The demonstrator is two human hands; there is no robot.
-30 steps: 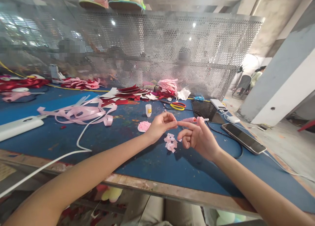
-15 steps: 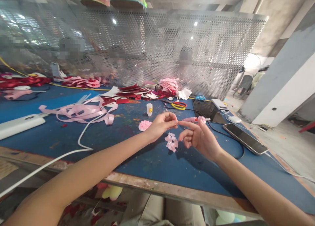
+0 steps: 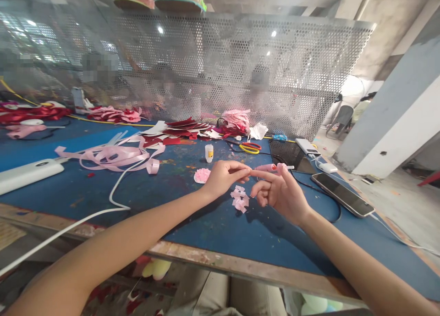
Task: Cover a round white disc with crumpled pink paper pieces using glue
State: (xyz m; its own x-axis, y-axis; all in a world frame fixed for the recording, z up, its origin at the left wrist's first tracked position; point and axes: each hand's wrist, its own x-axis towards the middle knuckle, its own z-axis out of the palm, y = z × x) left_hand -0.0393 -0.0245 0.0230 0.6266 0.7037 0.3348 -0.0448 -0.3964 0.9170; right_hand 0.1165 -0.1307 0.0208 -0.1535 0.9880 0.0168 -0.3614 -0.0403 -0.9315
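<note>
My left hand (image 3: 227, 177) is closed in a pinch, its fingertips touching the tip of my right index finger. Whatever sits in that pinch is too small or hidden to make out. My right hand (image 3: 280, 194) has its index finger stretched toward the left hand and its thumb raised, with the other fingers loosely bent. Below and between the hands lies a small heap of cut pink ribbon pieces (image 3: 239, 199). Left of my left hand is a round pink ruffled piece (image 3: 201, 175) with a white edge. Behind my right hand lies a pink glue gun (image 3: 266, 168), partly covered.
A small bottle (image 3: 209, 154) stands behind the left hand. Scissors (image 3: 250, 147), a phone (image 3: 343, 194) and a white power bank (image 3: 307, 147) lie right. Pink ribbon (image 3: 110, 155), a white cable (image 3: 115, 192) and red fabric pieces (image 3: 185, 129) lie left and back, before a perforated screen (image 3: 220, 54).
My left hand has shifted slightly right, its fingers straighter and flatter over the right index fingertip. The right hand has barely moved, its thumb slightly shifted.
</note>
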